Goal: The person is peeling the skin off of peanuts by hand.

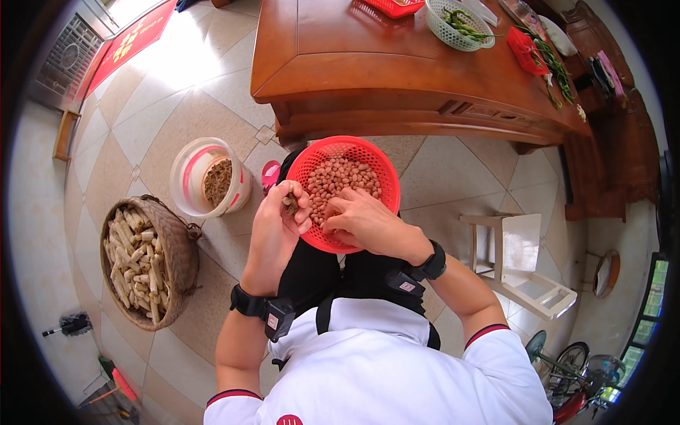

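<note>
Tiled floor (453, 173) in pale diamonds fills a bright room, with a brown wooden table (340, 67) ahead of a seated person in a white shirt (382, 375). On the person's lap sits a round red basket (390, 173) with perforated sides, holding many small reddish-brown nuts (341, 175). At its left rim, the left hand (276, 223) curls its fingers around some brown bits (290, 204). The right hand (365, 221) reaches over the basket, fingers bent down among the nuts; whether it grips any cannot be told. To the left stand a whitish bucket (241, 195) with brown crumbly matter (217, 183) inside and a woven basket (181, 251) of pale cob-like pieces (136, 258). A white stool (520, 242) stands at right.
</note>
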A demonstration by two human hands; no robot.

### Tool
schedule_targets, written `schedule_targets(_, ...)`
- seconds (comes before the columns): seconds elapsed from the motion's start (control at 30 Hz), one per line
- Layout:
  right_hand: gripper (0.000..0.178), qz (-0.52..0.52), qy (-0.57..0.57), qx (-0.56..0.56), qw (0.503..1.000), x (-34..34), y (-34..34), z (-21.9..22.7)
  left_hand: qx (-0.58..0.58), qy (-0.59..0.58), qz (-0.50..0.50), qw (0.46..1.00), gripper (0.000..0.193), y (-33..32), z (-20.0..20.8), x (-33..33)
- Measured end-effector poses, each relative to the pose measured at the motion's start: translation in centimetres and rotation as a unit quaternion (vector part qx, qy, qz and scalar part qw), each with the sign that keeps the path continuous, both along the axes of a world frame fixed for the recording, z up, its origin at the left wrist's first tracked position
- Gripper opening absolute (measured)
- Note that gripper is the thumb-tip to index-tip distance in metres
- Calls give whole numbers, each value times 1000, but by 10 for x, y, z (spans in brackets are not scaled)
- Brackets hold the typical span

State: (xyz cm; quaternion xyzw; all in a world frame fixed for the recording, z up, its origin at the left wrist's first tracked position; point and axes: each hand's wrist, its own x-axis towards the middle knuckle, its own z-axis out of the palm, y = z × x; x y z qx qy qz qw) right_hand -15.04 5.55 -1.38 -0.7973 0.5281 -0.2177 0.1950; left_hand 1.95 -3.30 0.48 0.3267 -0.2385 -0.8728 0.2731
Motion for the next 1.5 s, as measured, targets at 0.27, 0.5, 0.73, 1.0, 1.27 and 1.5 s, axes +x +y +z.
schedule_targets(0.27, 5, -202, 135, -131, 961, -18, -27, -15, -12, 26, -12, 1000, 19, -5, -8, 5)
schedule_targets(0.5, 7, -83, 45, -42, 995, -7, -14, -4, -31, 9, -9, 999, 14, -4, -4, 2)
schedule_targets(0.73, 6, -78, 71, -32, 994, 10, -13, -22, -43, 15, 5, 999, 16, 0, 0, 1)
schedule_targets(1.0, 15, -272, -280, 26, 920, -1, -9, 45, -141, -47, -50, 988, 27, 5, 0, -7)
schedule_targets(1.27, 22, -162, -191, -110, 962, -6, -5, 45, -89, 1, -128, 988, 22, 8, -4, -9)
schedule_targets(1.5, 26, -142, -233, -41, 961, 0, -4, 45, -115, -61, -139, 982, 25, 9, 7, -8)
